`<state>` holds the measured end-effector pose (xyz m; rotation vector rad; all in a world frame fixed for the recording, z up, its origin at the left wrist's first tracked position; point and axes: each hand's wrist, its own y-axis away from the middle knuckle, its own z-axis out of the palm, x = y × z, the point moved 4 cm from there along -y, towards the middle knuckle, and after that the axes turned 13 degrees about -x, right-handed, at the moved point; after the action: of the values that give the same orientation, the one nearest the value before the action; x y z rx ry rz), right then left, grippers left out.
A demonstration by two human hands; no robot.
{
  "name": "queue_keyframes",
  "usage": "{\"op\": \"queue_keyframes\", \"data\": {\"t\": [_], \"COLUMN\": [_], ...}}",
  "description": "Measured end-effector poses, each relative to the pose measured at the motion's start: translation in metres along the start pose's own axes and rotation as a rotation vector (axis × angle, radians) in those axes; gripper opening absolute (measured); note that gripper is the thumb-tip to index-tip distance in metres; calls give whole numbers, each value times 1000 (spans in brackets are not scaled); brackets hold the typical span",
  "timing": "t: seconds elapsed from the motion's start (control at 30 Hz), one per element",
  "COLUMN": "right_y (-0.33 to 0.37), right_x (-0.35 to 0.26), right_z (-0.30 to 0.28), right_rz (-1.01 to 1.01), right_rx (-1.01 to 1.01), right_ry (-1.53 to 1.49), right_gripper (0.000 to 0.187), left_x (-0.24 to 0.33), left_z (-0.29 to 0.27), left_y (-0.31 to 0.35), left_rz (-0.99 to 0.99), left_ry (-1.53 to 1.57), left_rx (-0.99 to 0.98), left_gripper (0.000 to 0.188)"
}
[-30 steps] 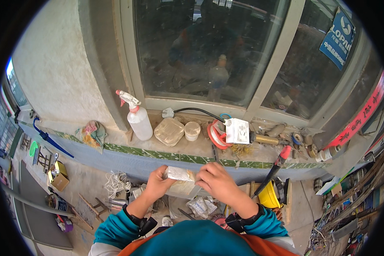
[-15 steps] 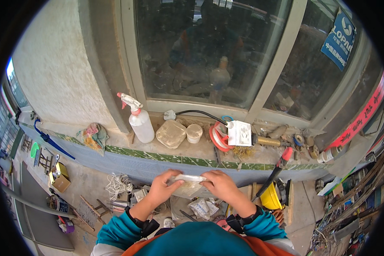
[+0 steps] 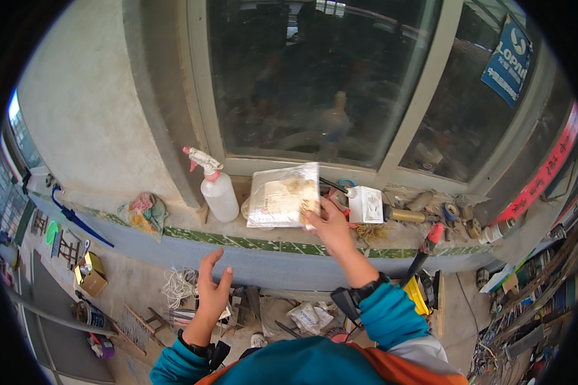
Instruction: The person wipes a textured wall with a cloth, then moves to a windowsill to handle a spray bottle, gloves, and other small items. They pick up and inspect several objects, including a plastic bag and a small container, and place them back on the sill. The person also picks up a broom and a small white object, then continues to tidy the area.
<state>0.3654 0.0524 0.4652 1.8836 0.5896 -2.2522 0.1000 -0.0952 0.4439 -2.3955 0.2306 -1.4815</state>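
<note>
My right hand (image 3: pixel 331 226) grips the lower right corner of a flat, clear plastic-wrapped packet (image 3: pixel 282 196), off-white with brownish stains. The packet is over the window ledge and covers most of the round containers there; I cannot tell whether it rests on them. My left hand (image 3: pixel 213 289) is apart from it, below the ledge edge, with fingers spread and nothing held. Just left of the packet stands a white spray bottle (image 3: pixel 219 197) with a red and white trigger head. A white box (image 3: pixel 366 205) is right of my right hand.
The ledge (image 3: pixel 180 215) also carries a crumpled rag (image 3: pixel 142 212), a brass-coloured cylinder (image 3: pixel 412 215) and tape rolls (image 3: pixel 451 210). A black rod with a red tip (image 3: pixel 429 247) leans near its edge. Below lie white cord (image 3: pixel 180 287), a yellow container (image 3: pixel 416 295) and plastic bags (image 3: pixel 309 316).
The packet, held by both hands before, has moved forward over the ledge in my right hand. My left hand has let go and drawn back to the lower left.
</note>
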Motion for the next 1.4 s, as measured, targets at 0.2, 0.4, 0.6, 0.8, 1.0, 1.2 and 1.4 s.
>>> {"op": "queue_keyframes", "data": {"t": [0.2, 0.4, 0.6, 0.8, 1.0, 1.2, 1.4], "right_y": [-3, 10, 53, 119, 184, 204, 209], "right_x": [29, 18, 3, 7, 22, 33, 51], "right_z": [5, 9, -6, -62, -111, -126, -138], "right_rz": [1, 140, -13, 207, 382, 368, 421], "right_rx": [-21, -29, 71, 99, 279, 350, 357], "right_ry": [435, 472, 459, 467, 243, -679, -576], "right_gripper": [60, 66, 34, 16, 27, 72, 41], "left_x": [-18, -7, 14, 8, -12, -15, -21], "left_z": [-5, 29, 66, 73, 71, 69, 73], "left_y": [6, -18, -71, -125, -126, -95, -58], "left_rz": [-55, 41, 179, 130, -58, 24, -113], "left_ry": [12, -57, -193, -202, -115, -45, 57], "left_rx": [-40, -336, -355, -297, -275, -206, -271], "left_gripper": [39, 31, 39, 32, 25, 23, 14]}}
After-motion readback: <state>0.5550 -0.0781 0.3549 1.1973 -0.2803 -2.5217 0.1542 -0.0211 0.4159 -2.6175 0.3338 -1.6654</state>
